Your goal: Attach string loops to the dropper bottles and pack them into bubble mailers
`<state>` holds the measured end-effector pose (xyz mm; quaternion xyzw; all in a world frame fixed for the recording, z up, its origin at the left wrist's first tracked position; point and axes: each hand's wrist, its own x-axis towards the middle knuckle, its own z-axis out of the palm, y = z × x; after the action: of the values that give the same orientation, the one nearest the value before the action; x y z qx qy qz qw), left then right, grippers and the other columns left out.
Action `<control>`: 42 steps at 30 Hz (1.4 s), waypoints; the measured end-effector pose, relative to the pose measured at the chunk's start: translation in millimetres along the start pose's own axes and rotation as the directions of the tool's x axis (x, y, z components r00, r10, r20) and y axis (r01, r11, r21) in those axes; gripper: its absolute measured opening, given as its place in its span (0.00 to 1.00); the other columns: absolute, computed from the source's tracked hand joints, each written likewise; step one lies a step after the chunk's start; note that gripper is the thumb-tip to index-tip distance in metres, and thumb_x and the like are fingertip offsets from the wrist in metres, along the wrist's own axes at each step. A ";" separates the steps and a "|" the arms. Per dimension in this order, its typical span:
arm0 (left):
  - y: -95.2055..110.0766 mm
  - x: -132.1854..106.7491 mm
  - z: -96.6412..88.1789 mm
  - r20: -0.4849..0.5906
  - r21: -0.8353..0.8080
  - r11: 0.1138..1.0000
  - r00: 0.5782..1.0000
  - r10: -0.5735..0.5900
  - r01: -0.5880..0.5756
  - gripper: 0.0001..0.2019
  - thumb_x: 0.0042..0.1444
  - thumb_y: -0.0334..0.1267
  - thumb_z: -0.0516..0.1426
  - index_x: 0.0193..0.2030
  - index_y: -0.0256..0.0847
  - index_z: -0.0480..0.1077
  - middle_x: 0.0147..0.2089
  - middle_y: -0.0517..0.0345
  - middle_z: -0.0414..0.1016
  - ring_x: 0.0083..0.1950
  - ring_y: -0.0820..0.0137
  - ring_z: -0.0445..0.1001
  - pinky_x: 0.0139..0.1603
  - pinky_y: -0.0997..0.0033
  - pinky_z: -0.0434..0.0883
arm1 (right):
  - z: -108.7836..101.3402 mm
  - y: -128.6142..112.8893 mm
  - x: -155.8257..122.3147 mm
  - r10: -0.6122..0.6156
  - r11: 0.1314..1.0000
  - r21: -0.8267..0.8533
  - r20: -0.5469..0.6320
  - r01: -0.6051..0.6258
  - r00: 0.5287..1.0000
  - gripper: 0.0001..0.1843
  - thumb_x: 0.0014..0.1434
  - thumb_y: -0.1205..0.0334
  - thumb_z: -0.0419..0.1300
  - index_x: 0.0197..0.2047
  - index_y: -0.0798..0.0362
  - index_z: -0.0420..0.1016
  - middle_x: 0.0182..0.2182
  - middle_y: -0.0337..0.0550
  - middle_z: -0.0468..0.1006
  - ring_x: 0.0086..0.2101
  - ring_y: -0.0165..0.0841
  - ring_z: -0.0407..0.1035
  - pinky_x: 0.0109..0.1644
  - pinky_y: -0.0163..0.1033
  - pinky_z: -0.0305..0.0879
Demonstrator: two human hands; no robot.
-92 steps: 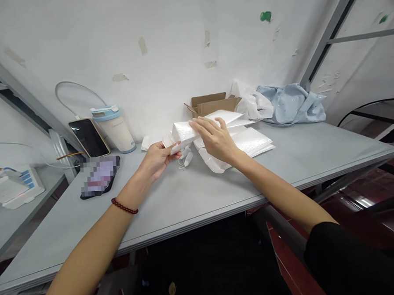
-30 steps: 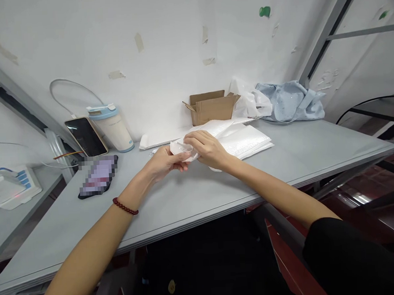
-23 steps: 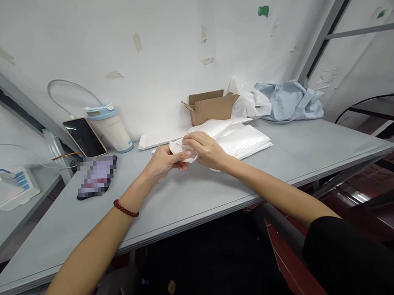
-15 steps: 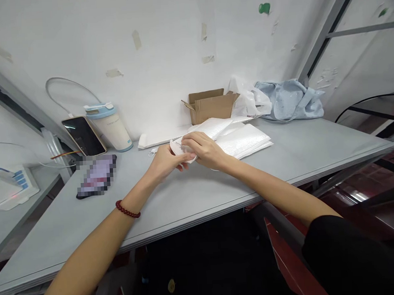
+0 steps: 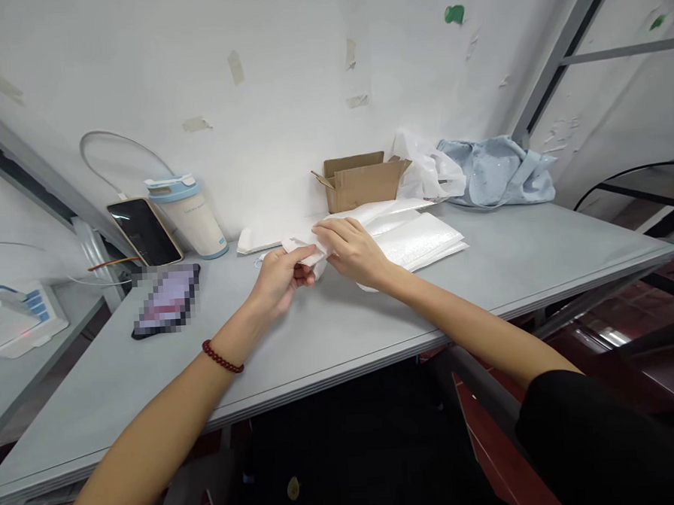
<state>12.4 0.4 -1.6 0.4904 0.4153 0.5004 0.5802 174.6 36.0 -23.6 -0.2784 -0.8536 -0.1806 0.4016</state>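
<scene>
In the head view, my left hand (image 5: 279, 280) pinches a thin white paper-like piece (image 5: 297, 246) between thumb and fingers, above the middle of the table. On the same piece, from the right, the fingers of my right hand (image 5: 358, 253) are closed; they cover much of it, so its full shape is hidden. White padded mailers (image 5: 421, 242) lie stacked behind and to the right of my right hand. A flat white strip or box (image 5: 265, 236) lies just beyond my left hand.
An open cardboard box (image 5: 367, 185), a white plastic bag (image 5: 426, 165) and a light-blue cloth bag (image 5: 496, 172) stand along the wall. At left are a tumbler (image 5: 194, 218), a phone (image 5: 145, 232) on a cable, a blurred purple item (image 5: 168, 297) and a power strip (image 5: 27, 321).
My left hand has shifted slightly left and down, and its fingers have re-settled on the white piece, which now looks flatter. My right hand has barely moved.
</scene>
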 end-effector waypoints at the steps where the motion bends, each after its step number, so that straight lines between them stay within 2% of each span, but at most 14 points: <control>1: 1.0 1.1 -1.7 -0.004 -0.022 0.999 1.000 -0.030 0.030 0.12 0.43 0.36 0.65 0.21 0.37 0.66 0.17 0.66 0.63 0.17 0.79 0.62 0.18 0.77 0.61 | -0.4 1.7 -0.2 0.019 1.000 -0.020 0.020 -0.018 1.000 0.15 0.60 0.73 0.50 0.50 0.58 0.68 0.49 0.52 0.74 0.49 0.40 0.66 0.50 0.46 0.60; 5: 4.2 4.2 -7.8 0.038 0.025 0.986 0.985 -0.169 0.168 0.09 0.42 0.34 0.65 0.23 0.35 0.69 0.19 0.62 0.67 0.19 0.77 0.65 0.19 0.76 0.63 | 0.6 7.6 -3.0 0.032 0.999 -0.047 0.150 -0.025 0.988 0.18 0.61 0.75 0.48 0.50 0.56 0.70 0.50 0.50 0.75 0.52 0.39 0.66 0.54 0.48 0.57; 10: 5.9 4.4 -9.7 0.076 0.053 0.981 0.978 -0.192 0.188 0.07 0.44 0.34 0.65 0.29 0.35 0.73 0.27 0.58 0.73 0.26 0.74 0.69 0.24 0.75 0.65 | 3.7 12.9 -6.4 -0.005 1.000 -0.013 0.205 0.008 0.979 0.20 0.64 0.76 0.46 0.53 0.53 0.71 0.53 0.46 0.73 0.55 0.35 0.65 0.56 0.47 0.57; 13: 6.3 4.5 -9.1 0.071 0.039 0.982 0.980 -0.187 0.185 0.08 0.42 0.33 0.66 0.28 0.35 0.72 0.26 0.59 0.72 0.25 0.75 0.68 0.23 0.76 0.64 | 4.1 14.8 -6.5 -0.047 0.999 0.010 0.181 0.046 0.982 0.20 0.65 0.74 0.45 0.53 0.52 0.71 0.54 0.46 0.72 0.56 0.35 0.64 0.57 0.47 0.59; 19: 4.0 0.7 -3.3 -0.018 -0.006 0.986 0.986 -0.166 0.166 0.08 0.43 0.34 0.65 0.27 0.35 0.71 0.25 0.60 0.71 0.25 0.75 0.67 0.22 0.75 0.63 | 5.0 15.6 -5.7 -0.146 0.989 0.013 0.088 0.145 0.985 0.17 0.67 0.69 0.45 0.51 0.57 0.72 0.51 0.48 0.75 0.53 0.35 0.67 0.54 0.44 0.65; 26: 7.4 -1.4 -2.1 0.019 -0.043 0.982 0.983 -0.183 0.184 0.06 0.43 0.33 0.63 0.25 0.35 0.70 0.22 0.61 0.69 0.22 0.76 0.65 0.19 0.76 0.61 | 0.0 11.3 -7.4 -0.209 0.978 0.012 0.039 0.209 0.977 0.15 0.66 0.71 0.48 0.51 0.56 0.71 0.51 0.50 0.75 0.53 0.35 0.68 0.56 0.47 0.64; 29: 7.8 0.3 -4.1 0.011 -0.036 0.983 0.984 -0.179 0.179 0.07 0.41 0.32 0.63 0.21 0.35 0.68 0.19 0.62 0.66 0.20 0.78 0.62 0.18 0.77 0.58 | -1.4 6.8 -6.0 -0.180 0.983 0.029 0.062 0.179 0.982 0.15 0.65 0.71 0.49 0.50 0.53 0.72 0.51 0.47 0.76 0.52 0.34 0.68 0.55 0.46 0.64; 32: 7.5 1.0 -4.4 0.023 -0.033 0.988 0.988 -0.150 0.151 0.10 0.42 0.33 0.64 0.19 0.36 0.66 0.17 0.64 0.63 0.18 0.79 0.59 0.16 0.77 0.55 | -2.1 3.8 -3.2 -0.079 0.997 0.024 0.070 0.078 0.994 0.17 0.65 0.71 0.47 0.48 0.51 0.74 0.49 0.44 0.77 0.51 0.33 0.70 0.54 0.46 0.63; 34: 8.3 -0.1 -3.6 0.055 -0.035 0.996 0.995 -0.084 0.086 0.12 0.45 0.38 0.64 0.19 0.36 0.66 0.17 0.64 0.62 0.18 0.79 0.59 0.17 0.77 0.55 | -3.3 4.2 -1.2 -0.009 1.000 0.022 0.036 0.008 0.999 0.17 0.64 0.72 0.47 0.47 0.52 0.75 0.48 0.44 0.78 0.49 0.33 0.71 0.54 0.47 0.61; 36: 9.6 -3.0 -2.3 0.081 -0.010 0.999 0.996 0.046 -0.046 0.15 0.49 0.45 0.61 0.21 0.37 0.67 0.19 0.62 0.64 0.19 0.77 0.62 0.19 0.75 0.59 | -5.7 6.4 0.2 0.024 0.999 0.023 -0.025 -0.024 0.999 0.16 0.63 0.72 0.48 0.44 0.53 0.75 0.46 0.45 0.79 0.47 0.33 0.72 0.52 0.46 0.60; 38: 9.9 -6.9 -1.1 0.074 0.110 0.958 0.964 0.256 -0.264 0.15 0.52 0.47 0.59 0.24 0.38 0.69 0.25 0.57 0.70 0.25 0.73 0.68 0.24 0.73 0.65 | -8.9 8.8 1.2 0.030 0.999 0.031 -0.073 -0.027 0.997 0.14 0.62 0.72 0.49 0.42 0.54 0.75 0.44 0.46 0.80 0.46 0.34 0.73 0.50 0.45 0.59; 39: 9.1 -8.6 -0.7 0.067 0.215 0.895 0.921 0.385 -0.390 0.13 0.53 0.46 0.59 0.28 0.38 0.71 0.30 0.55 0.72 0.30 0.70 0.71 0.28 0.72 0.67 | -10.6 9.5 1.5 0.030 0.999 0.036 -0.085 -0.027 0.996 0.14 0.62 0.72 0.49 0.41 0.54 0.75 0.44 0.46 0.80 0.45 0.34 0.74 0.50 0.45 0.59; 41: 5.0 -10.3 -0.2 0.107 0.466 0.659 0.778 0.620 -0.590 0.08 0.53 0.41 0.60 0.37 0.40 0.74 0.41 0.51 0.74 0.41 0.65 0.73 0.37 0.68 0.70 | -13.6 9.2 2.2 0.032 0.999 0.039 -0.089 -0.029 0.996 0.13 0.62 0.71 0.49 0.38 0.52 0.75 0.42 0.45 0.81 0.43 0.34 0.74 0.49 0.45 0.57; 42: 2.0 -9.8 -0.2 0.164 0.572 0.514 0.703 0.692 -0.639 0.09 0.53 0.39 0.60 0.41 0.41 0.73 0.45 0.50 0.74 0.46 0.63 0.72 0.43 0.66 0.70 | -14.7 8.1 2.5 0.029 0.999 0.037 -0.089 -0.026 0.996 0.13 0.63 0.70 0.49 0.36 0.52 0.74 0.41 0.44 0.81 0.43 0.34 0.74 0.49 0.45 0.56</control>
<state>10.3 -9.3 0.3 0.7439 0.3529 0.5492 0.1427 187.0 35.3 -11.9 -0.2746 -0.8338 -0.1723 0.4469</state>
